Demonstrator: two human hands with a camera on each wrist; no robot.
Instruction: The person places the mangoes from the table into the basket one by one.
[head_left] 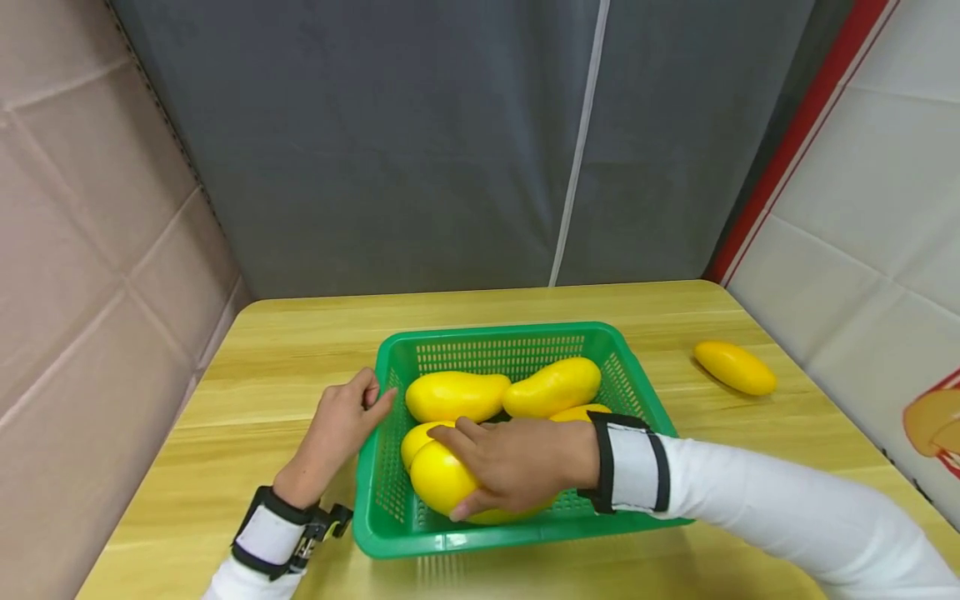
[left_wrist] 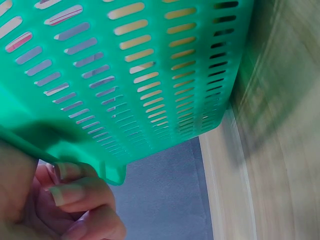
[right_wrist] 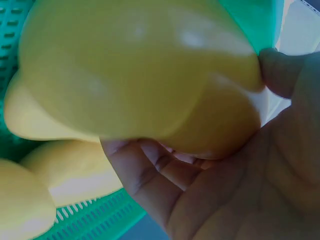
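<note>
A green plastic basket (head_left: pixel 442 543) with slotted walls holds several yellow mangoes, two of them lying along its far side, a left mango (head_left: pixel 457 395) and a right mango (head_left: pixel 553 387). My left hand (head_left: pixel 341 423) grips the basket's left rim, thumb on top and fingers curled outside, as the left wrist view also shows. Inside the near part of the basket, my right hand (head_left: pixel 517 467) holds a large mango (head_left: pixel 437 479) from above. In the right wrist view, thumb and fingers lie on opposite sides of that mango (right_wrist: pixel 140 75). Another mango (head_left: pixel 416 442) is partly hidden behind it.
One more mango (head_left: pixel 735 367) lies on the wooden table (head_left: pixel 300 333), right of the basket. A grey curtain (head_left: pixel 412 167) hangs behind the table. Pale quilted panels flank it, the left panel (head_left: pixel 90 208) and the right panel (head_left: pixel 885 183).
</note>
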